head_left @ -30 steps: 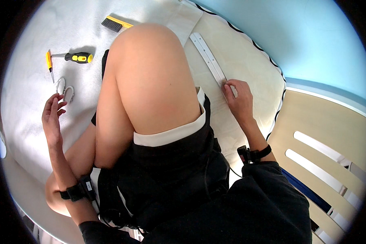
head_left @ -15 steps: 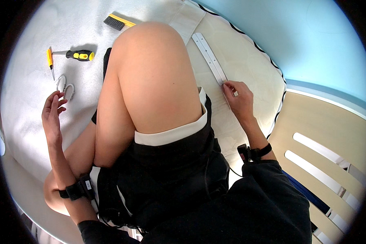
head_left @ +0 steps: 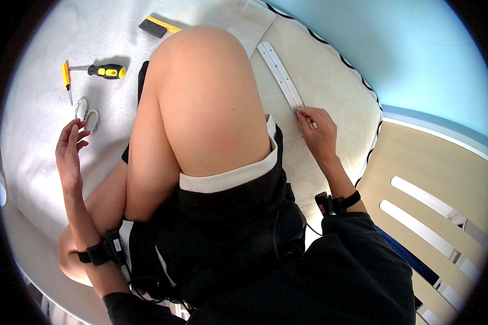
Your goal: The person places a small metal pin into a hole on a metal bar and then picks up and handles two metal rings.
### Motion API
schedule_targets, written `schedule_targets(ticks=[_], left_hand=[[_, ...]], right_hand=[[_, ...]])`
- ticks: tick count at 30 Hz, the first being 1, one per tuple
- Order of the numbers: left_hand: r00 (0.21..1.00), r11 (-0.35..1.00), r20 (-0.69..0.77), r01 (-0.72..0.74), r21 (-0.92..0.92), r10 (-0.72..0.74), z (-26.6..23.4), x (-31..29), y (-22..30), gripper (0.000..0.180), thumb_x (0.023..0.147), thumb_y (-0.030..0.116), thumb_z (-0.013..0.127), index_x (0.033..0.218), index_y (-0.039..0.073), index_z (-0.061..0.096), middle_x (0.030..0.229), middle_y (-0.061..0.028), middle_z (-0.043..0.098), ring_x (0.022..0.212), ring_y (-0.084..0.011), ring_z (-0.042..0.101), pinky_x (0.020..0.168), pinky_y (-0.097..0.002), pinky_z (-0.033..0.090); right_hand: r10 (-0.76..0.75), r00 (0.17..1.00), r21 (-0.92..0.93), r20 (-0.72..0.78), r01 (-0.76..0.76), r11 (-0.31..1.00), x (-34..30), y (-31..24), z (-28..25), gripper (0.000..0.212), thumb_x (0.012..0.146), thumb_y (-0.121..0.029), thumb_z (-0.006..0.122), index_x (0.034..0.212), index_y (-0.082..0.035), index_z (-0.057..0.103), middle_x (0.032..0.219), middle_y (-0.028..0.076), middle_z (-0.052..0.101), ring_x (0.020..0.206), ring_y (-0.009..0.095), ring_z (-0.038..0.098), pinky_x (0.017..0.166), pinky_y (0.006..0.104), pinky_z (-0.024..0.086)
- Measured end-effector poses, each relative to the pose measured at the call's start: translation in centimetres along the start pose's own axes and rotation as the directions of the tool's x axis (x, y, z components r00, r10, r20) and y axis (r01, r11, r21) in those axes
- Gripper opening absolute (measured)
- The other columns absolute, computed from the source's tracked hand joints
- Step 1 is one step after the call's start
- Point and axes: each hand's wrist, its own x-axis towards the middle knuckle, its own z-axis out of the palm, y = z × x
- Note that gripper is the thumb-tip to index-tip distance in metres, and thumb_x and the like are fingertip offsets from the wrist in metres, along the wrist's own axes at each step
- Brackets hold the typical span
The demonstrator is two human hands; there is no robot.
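Note:
At the left, the fingers of my left hand (head_left: 70, 143) are bent at the lower edge of a silver-rimmed item with two oval halves, which looks like an opened compact mirror (head_left: 92, 120). My fingertips seem to hold it. On the other side of my raised knee, thumb and forefinger of my right hand (head_left: 319, 130) pinch the near end of a long white strip (head_left: 281, 76). Small holes and a seam along its middle make it look like a long hinge. A small pale bit shows between my right fingers, too hidden to name.
A black-and-yellow screwdriver (head_left: 107, 71) and a thin yellow-handled tool (head_left: 66, 76) lie on the white bedding beyond my left hand. Farther off is a yellow brush (head_left: 154, 27) with dark bristles. A light blue wall (head_left: 417, 54) and slatted board (head_left: 406, 151) stand at the right.
The view has shifted very slightly. Both hands keep their places and grips.

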Motion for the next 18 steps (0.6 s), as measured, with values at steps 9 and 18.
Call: schedule_targets(ticks=[9,18], left_hand=[[1.000,1.000,0.004,-0.013,0.009,0.013,0.01,-0.03,-0.11,0.040,0.097,0.032,0.050,0.124,0.003,0.056,0.117,-0.0083,0.061,0.101,-0.0166,0.060,0.084,-0.0295,0.044],[1.000,0.999,-0.011,-0.004,0.034,0.004,0.14,-0.07,-0.26,0.040,0.097,0.033,0.050,0.123,0.004,0.057,0.116,-0.0084,0.062,0.101,-0.0168,0.060,0.084,-0.0293,0.044]], right_hand=[[0.156,0.987,0.093,-0.048,-0.151,0.984,-0.66,-0.18,0.38,0.009,0.079,-0.007,0.072,0.087,-0.003,0.069,0.087,0.010,0.068,0.071,0.019,0.063,0.062,0.0277,0.052],[0.123,0.988,0.089,-0.096,-0.115,0.989,-0.82,0.10,1.09,0.009,0.079,-0.007,0.072,0.085,-0.002,0.068,0.089,0.011,0.067,0.076,0.020,0.065,0.063,0.0277,0.055]])
